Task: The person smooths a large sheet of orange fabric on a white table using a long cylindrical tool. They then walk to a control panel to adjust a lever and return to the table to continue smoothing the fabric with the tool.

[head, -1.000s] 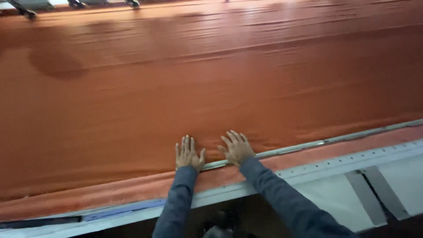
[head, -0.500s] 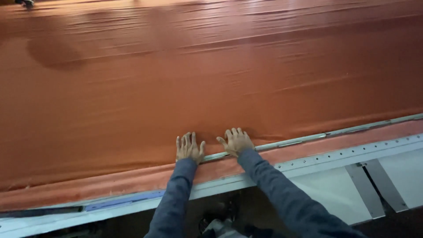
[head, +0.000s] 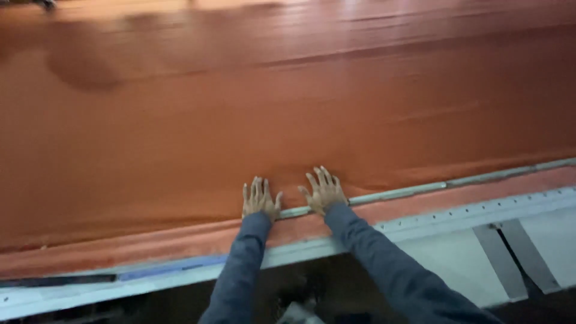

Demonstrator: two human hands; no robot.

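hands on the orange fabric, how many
2: the left hand and the right hand lie flat, side by side, on the orange fabric near its lower edge, beside the metal bar.

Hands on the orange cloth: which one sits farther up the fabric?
The right hand. Its fingers spread past the metal bar onto the orange cloth; the left hand lies lower, fingers closer together.

A pale surface (head: 456, 217) edge with a row of small holes runs below. Grey straps (head: 510, 255) cross its lower right; a blue strip (head: 174, 268) lies at left.
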